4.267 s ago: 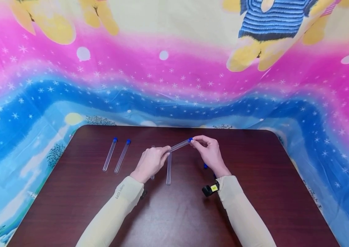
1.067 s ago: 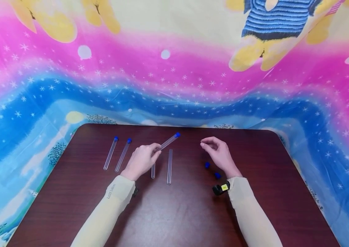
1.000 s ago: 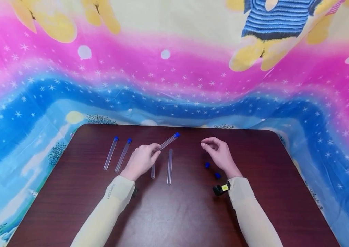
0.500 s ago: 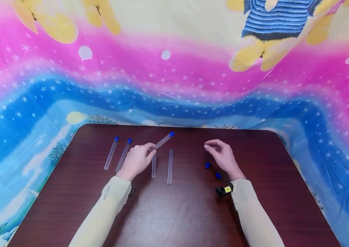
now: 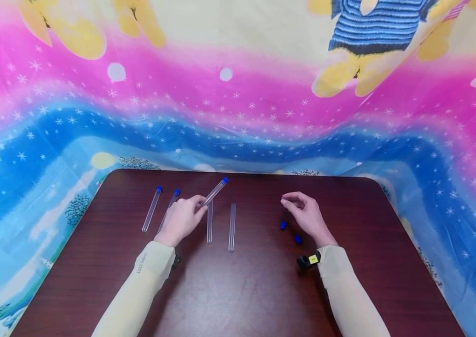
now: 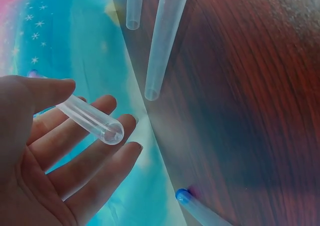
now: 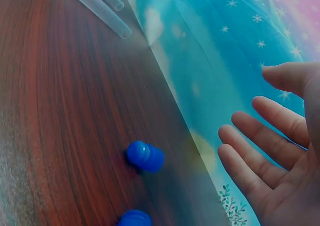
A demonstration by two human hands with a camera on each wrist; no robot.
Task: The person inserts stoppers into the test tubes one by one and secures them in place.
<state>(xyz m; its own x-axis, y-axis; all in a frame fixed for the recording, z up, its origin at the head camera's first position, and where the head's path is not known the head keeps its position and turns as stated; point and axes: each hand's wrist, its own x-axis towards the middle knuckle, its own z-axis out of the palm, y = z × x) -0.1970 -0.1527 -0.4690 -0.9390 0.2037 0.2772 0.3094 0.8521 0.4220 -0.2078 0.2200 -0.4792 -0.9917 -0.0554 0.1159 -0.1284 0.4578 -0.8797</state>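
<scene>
My left hand (image 5: 182, 217) pinches a clear test tube (image 5: 215, 191) between thumb and fingers above the table. A blue cap sits on the tube's raised far end; in the left wrist view the rounded bottom of this test tube (image 6: 95, 122) points out over the fingers. Partly behind the hand lies a capped test tube (image 5: 175, 199), with another capped test tube (image 5: 151, 210) to its left. Two test tubes without caps, one (image 5: 210, 224) beside the hand and one (image 5: 232, 228) farther right, lie on the table. My right hand (image 5: 308, 216) hovers with relaxed fingers, holding nothing, near two loose blue caps (image 7: 145, 156).
The dark brown wooden table (image 5: 238, 295) has rounded far corners. Behind and beside it hangs a patterned cloth (image 5: 238, 112) in pink and blue, close to the table's edges. A black wrist camera (image 5: 306, 262) is strapped at the right sleeve.
Earlier both hands held the capped tube between them; the right hand has let go and moved right. My left hand has carried the tube leftward, with its cap end tilting up more.
</scene>
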